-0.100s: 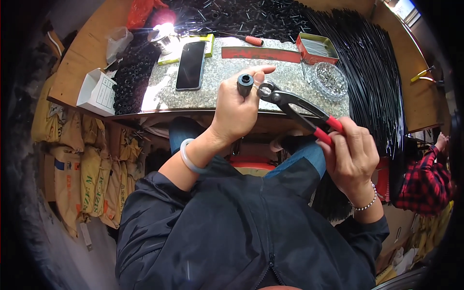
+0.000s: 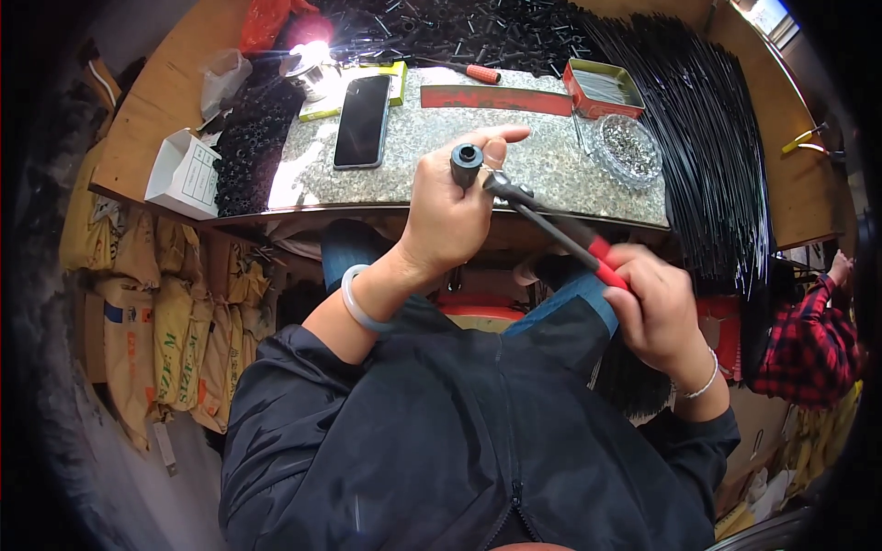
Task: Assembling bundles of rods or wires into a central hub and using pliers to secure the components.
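In my left hand [image 2: 446,219] a short black hollow cylinder [image 2: 466,163] stands with its round opening facing up, the fingers wrapped about it. My left index finger points out to the right. My right hand [image 2: 660,308] is closed round the red grips of a pair of end-cutting pincers [image 2: 559,237]. The pincers' dark metal head is against my left thumb and fingers, beside the cylinder. Seen nearly edge-on, the tool hides what its jaws are on; the far handle is smeared by motion.
A stone-topped bench holds a phone [image 2: 362,124], a red strip [image 2: 496,99], a red-handled screwdriver [image 2: 482,74], a tin of thin pins [image 2: 602,90] and a glass dish of small metal parts [image 2: 627,151]. Black rods [image 2: 703,138] lie right; black parts [image 2: 459,32] behind. A co-worker's plaid sleeve [image 2: 808,344] shows right.
The pincers have turned over from flat to nearly edge-on, and my right hand has rolled with them. My left hand and the black cylinder stay nearly still.
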